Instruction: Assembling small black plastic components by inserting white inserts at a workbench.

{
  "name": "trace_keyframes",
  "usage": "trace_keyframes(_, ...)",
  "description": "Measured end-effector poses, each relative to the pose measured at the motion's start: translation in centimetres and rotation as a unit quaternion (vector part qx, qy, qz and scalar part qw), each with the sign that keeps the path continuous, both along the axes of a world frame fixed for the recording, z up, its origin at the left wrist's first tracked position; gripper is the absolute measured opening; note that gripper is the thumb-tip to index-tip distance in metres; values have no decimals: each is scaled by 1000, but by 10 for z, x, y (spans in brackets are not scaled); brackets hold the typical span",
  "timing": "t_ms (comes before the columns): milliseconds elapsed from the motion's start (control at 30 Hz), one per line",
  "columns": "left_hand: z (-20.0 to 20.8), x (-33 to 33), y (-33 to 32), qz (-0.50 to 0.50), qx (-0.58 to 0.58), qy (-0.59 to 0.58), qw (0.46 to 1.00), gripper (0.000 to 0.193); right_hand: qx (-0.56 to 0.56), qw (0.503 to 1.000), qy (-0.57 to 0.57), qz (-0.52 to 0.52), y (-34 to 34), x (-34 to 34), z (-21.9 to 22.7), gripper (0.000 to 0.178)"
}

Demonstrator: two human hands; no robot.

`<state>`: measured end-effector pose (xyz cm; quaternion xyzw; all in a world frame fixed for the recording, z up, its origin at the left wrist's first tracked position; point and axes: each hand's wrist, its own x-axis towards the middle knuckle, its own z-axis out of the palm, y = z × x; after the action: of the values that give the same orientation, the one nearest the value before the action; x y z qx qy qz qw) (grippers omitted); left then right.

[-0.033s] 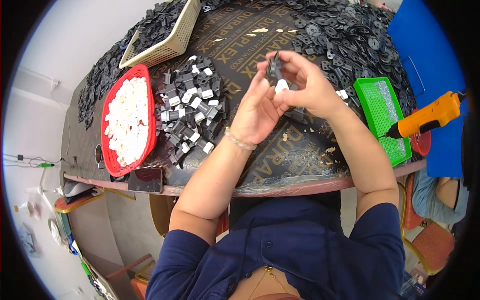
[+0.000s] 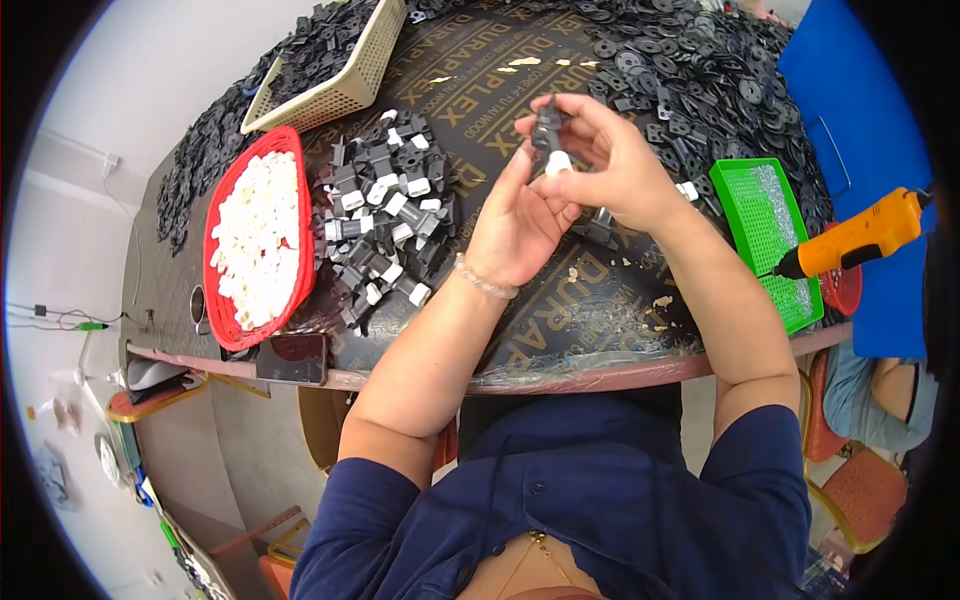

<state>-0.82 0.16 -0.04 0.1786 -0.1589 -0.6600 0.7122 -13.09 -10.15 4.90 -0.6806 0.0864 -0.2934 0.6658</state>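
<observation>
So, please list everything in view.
held part: 1, black with white, centre
assemblies: many, black with white, left
table: 1, dark, middle
basket: 1, red, left
pieces: many, white, in basket
crate: 1, beige, upper left
parts: many, black, far side
tray: 1, green, right
power tool: 1, orange, right
bowl: 1, red, right
phone: 1, dark, left
panel: 1, blue, right
chairs: several, reddish, floor
person: 1, grey clothes, right
left hand: 1, bare, centre
right hand: 1, bare, centre

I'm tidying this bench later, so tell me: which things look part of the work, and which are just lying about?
Likely part of the work:
- black-and-white piece in the right hand
- pile of similar pieces
- red basket of white parts
- green tray
- orange power tool

Probably just lying about:
- dark phone
</observation>
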Motion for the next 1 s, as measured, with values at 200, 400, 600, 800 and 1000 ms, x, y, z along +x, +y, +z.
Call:
trace_keyframes(200, -33, 15, -11, 23, 29, -23, 999, 55, -171, 981, 88, 15, 26, 79, 27, 72)
trace_keyframes(400, -37, 25, -6, 42, 102, 69, 991, 37, -388, 915, 111, 17, 54, 179, 17, 92)
trace_keyframes(600, -38, 34, -10, 109, 126, 50, 985, 28, -417, 901, 113, -48, 6, 186, 10, 64)
trace_keyframes(800, -18, 17, -9, 131, 175, 7, 976, 36, -612, 557, 516, -221, -142, 65, -40, 37)
trace_keyframes(1000, -13, 14, -2, 138, 125, -144, 972, 37, -580, 633, 494, -135, -128, 23, -35, 53)
